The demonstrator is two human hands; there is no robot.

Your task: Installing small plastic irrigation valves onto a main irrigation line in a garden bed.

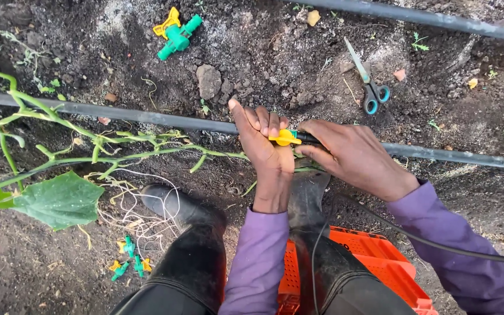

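At mid-ground, where the black irrigation pipe [147,116] crosses the bare soil [275,52] from left to right, your left hand [266,149] is closed round the pipe, thumb raised, seemingly to steady the line beside the yellow-handled fitting [285,138]. Your right hand [351,156] grips the pipe just right of that fitting, fingers curled under, so the two hands bracket the yellow part between them and nearly touch.

Beyond the pipe, toward the far edge of the soil, lie a green and yellow valve [176,34] at upper left and blue-handled scissors [368,84] at upper right, both apart from the hands and within open ground. A second black pipe [438,20] runs along the far right corner.

Left of your hands a cucumber vine [88,146] with a broad leaf [59,201] hugs the pipe, narrowing room on that side. Near your boots [188,233], small green and yellow fittings [128,259] lie on the soil; an orange crate [380,262] sits beneath you.
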